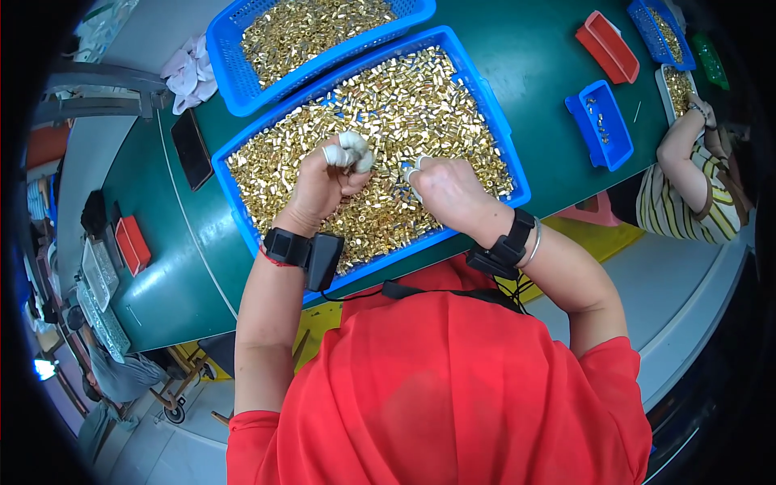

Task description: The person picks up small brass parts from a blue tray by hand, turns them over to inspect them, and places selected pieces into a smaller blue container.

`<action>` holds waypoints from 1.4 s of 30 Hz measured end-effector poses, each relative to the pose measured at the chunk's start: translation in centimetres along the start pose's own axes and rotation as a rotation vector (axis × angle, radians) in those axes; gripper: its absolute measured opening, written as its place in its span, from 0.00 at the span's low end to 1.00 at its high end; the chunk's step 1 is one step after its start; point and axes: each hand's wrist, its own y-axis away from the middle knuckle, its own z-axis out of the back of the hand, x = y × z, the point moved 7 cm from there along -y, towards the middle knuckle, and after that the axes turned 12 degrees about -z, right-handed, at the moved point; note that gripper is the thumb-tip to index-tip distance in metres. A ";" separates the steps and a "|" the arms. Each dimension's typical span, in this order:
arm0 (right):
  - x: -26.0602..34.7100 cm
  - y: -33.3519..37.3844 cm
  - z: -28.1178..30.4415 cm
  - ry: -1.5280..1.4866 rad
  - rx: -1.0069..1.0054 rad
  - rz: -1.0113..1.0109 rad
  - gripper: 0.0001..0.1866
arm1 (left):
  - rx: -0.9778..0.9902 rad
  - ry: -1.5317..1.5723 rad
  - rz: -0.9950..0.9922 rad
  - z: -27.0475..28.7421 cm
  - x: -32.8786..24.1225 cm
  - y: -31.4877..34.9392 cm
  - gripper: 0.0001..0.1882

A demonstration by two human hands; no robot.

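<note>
Both hands are up over the big blue tray (485, 97) that runs diagonally across the middle of the frame, heaped with small brass parts (420, 113). The left hand (323, 182) comes up from the lower left with the forearm nearly vertical and the wrist bent forward, fingers curled in toward the palm in a loose fist, and you can see white finger cots (349, 150) on the tips bunched together right above the pile. Looks like it's pinching something tiny, but I honestly can't tell what, or whether there's anything between those tips at all. The right hand (453, 190) comes in from the lower right, elbow out wide, wrist cocked toward the centre, back of the hand facing the camera; its fingers are tucked down and curled too, with one white-capped tip showing at its left edge, just beside the left hand's knuckles. Same deal, closed-ish but can't see what's in it. Each wrist has a black band with a small box on it, and the right one also has a thin silver bangle (535, 241). A second blue basket (234, 61) of the same brass parts sits at upper centre, touching the big tray. At upper right there's a small blue bin (602, 145) and a red bin (608, 47) on the green table (178, 242), where another person in a striped top (683, 206) sits at the far right edge.
</note>
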 end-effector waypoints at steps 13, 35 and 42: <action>-1.3 0.1 -0.2 -0.124 0.003 -0.011 0.02 | 0.088 -0.884 -0.261 -3.2 -1.1 2.3 0.08; -2.5 1.1 -0.9 -1.584 0.388 -0.649 0.08 | 0.039 0.705 0.229 -3.8 -0.7 3.8 0.15; -1.3 1.7 2.5 -1.223 -0.086 -0.394 0.08 | 0.077 0.925 0.147 -3.8 -1.5 4.5 0.15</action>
